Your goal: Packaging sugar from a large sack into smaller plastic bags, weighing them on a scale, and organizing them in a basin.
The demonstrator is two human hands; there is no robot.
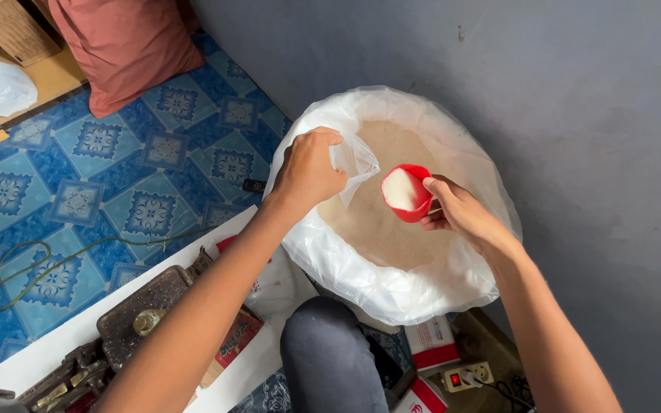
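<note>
Your left hand (307,170) is pinching a small clear bag (355,160) open over the sugar sack (392,283); your right hand (453,210) is gripping a red scoop (407,193) of sugar, mouth tilting left toward the bag.

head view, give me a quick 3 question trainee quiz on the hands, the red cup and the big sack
1. True or false: the red cup is empty.
2. Which hand holds the small clear bag? A) left hand B) right hand C) neither
3. Fill in: the big sack lined with white plastic holds a pale ______ granular material.

Key
1. False: it holds white grains, and the right hand holds it over the sack.
2. A: the left hand pinches the bag's top edge, beside the cup.
3. Brown.
</note>
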